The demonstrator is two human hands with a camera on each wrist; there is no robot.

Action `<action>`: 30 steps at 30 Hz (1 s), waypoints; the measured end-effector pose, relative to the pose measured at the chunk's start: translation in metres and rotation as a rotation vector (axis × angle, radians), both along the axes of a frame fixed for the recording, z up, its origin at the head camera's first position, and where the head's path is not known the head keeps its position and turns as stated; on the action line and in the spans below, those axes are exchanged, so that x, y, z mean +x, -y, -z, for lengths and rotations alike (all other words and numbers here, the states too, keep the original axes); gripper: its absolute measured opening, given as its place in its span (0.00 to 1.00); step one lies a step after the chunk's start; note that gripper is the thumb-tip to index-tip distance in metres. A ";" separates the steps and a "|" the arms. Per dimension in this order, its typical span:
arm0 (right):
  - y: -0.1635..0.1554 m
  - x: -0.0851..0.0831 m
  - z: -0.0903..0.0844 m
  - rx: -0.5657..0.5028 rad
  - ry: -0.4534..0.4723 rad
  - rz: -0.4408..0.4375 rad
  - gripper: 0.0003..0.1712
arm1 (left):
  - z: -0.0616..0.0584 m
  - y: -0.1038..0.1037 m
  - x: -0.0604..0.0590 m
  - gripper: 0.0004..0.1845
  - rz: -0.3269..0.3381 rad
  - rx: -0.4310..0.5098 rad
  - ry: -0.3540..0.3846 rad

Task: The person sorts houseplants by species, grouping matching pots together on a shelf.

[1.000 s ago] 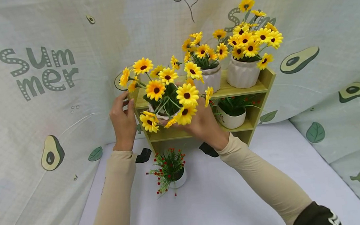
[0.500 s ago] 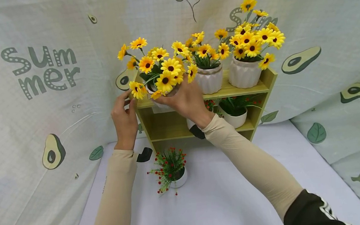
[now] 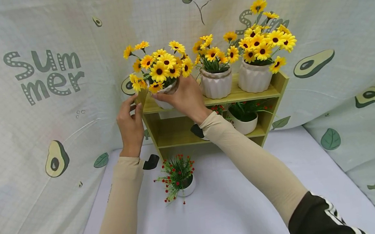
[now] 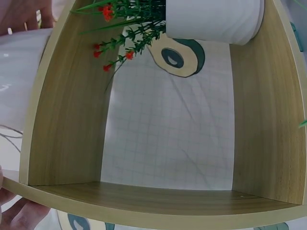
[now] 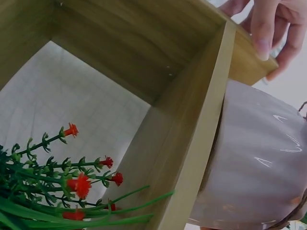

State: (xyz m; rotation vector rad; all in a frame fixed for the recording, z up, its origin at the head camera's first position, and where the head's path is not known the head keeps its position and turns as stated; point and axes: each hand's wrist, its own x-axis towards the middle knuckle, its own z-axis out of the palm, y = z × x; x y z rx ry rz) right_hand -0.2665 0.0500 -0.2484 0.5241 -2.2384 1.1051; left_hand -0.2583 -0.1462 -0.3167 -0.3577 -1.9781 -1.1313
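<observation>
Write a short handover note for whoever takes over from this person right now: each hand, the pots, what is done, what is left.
Right hand grips the white ceramic pot of yellow daisies at the left end of the wooden shelf unit's top board.
Left hand holds the unit's left top corner.
Done: two ribbed white daisy pots stand on top.
Left: release this pot; small red-flowered pot stands on the table.

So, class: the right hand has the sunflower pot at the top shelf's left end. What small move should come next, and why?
Probably lower the sunflower pot onto the top shelf and let go: the right hand holds it there, and the left hand steadies the shelf's corner.
</observation>
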 end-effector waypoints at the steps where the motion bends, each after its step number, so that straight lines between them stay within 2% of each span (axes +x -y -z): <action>1: 0.000 -0.001 -0.001 0.008 0.018 0.013 0.46 | 0.000 0.000 0.000 0.18 0.000 -0.001 -0.003; 8: 0.001 -0.009 -0.006 0.093 0.149 0.108 0.51 | -0.001 -0.001 -0.001 0.18 0.002 0.001 -0.017; 16: 0.002 -0.017 -0.009 0.238 0.202 0.224 0.56 | -0.002 -0.002 0.001 0.18 0.002 0.005 -0.007; 23: 0.004 -0.014 -0.006 0.386 0.138 0.318 0.62 | -0.002 -0.001 0.001 0.18 -0.005 0.004 0.002; 27: 0.003 -0.003 0.000 0.441 0.071 0.355 0.62 | -0.001 -0.001 0.001 0.18 -0.001 0.009 0.002; 30: -0.001 0.011 0.009 0.431 -0.016 0.359 0.58 | 0.000 -0.001 0.001 0.18 -0.003 0.010 0.003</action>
